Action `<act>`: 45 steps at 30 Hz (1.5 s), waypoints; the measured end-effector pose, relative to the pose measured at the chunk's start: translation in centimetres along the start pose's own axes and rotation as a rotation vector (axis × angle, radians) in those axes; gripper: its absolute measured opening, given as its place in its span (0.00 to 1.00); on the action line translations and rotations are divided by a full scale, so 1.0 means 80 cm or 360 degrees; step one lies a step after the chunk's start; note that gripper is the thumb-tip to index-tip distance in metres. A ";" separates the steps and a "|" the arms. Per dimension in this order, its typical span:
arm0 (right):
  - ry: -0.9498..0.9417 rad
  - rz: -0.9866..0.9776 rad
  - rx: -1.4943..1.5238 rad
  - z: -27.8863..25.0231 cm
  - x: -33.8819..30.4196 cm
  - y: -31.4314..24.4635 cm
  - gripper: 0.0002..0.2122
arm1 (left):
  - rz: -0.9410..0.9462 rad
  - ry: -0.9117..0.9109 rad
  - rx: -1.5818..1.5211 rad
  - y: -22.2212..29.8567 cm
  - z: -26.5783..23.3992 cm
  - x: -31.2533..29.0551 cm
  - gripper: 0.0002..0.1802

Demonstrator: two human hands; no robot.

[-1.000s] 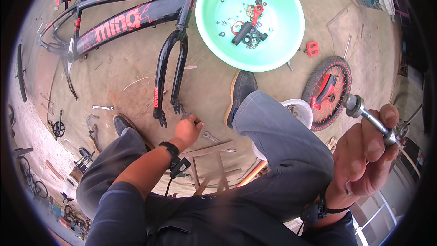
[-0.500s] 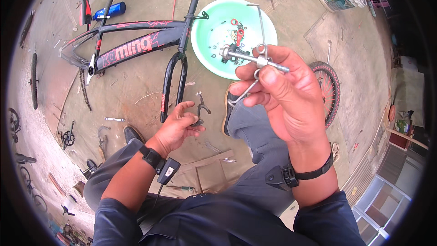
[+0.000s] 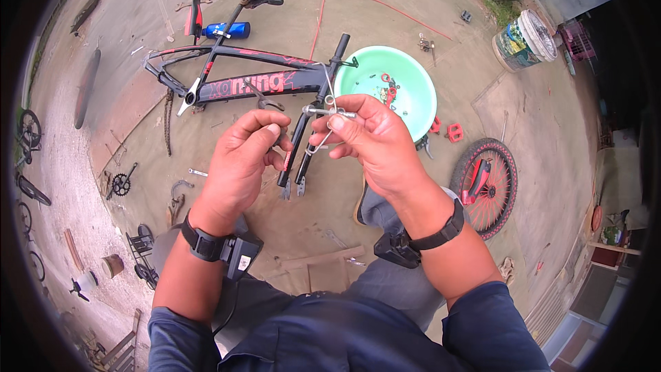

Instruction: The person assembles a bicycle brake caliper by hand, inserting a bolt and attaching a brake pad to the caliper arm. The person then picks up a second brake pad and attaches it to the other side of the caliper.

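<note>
My left hand (image 3: 239, 158) is closed on a dark, curved metal brake arm (image 3: 267, 102), its forked end sticking up past the fingertips. Close to its right, my right hand (image 3: 380, 143) pinches a silvery bolt with a bent wire spring (image 3: 330, 111) between thumb and fingers. The spring's coils sit around the bolt, and its two wire legs reach up and down. The bolt's head points toward the brake arm, with a small gap between them. Both parts are held up in front of the fork (image 3: 303, 146) of a black and red bicycle frame (image 3: 265, 81).
A mint-green basin (image 3: 418, 86) with small red and dark parts stands beyond my right hand. At right lies a spoked wheel (image 3: 511, 186) with a red-black saddle-like piece on it, near red pedals (image 3: 454, 132). A lidded bucket (image 3: 520, 45) and blue bottle (image 3: 237, 30) are farther off.
My left hand has risen with the brake arm. My right hand has moved left with the bolt and spring, so the hands are now close together. The view has shifted, showing more ground at right.
</note>
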State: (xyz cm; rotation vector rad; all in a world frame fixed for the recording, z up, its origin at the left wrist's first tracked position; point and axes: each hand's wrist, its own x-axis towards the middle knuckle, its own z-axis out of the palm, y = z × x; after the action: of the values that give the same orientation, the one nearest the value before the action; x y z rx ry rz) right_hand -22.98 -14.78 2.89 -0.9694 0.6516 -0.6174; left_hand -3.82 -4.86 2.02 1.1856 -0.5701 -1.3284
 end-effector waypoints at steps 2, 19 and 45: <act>-0.0073 0.0005 0.0018 0.011 0.001 0.002 0.14 | 0.0028 -0.0060 0.0103 -0.004 0.001 -0.002 0.13; -0.0374 0.0065 0.0140 0.045 0.007 0.019 0.13 | -0.0204 -0.0167 -0.0347 0.003 -0.014 -0.006 0.15; -0.0435 0.0052 -0.0124 0.027 0.012 0.005 0.23 | -0.0201 -0.0108 -0.0102 0.009 -0.027 -0.014 0.16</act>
State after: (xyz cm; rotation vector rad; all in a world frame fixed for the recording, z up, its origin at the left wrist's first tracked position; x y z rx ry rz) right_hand -20.65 -14.13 3.20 -1.0911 0.4498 -0.4232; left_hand -1.87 -3.21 2.20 1.1423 -0.5041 -1.4883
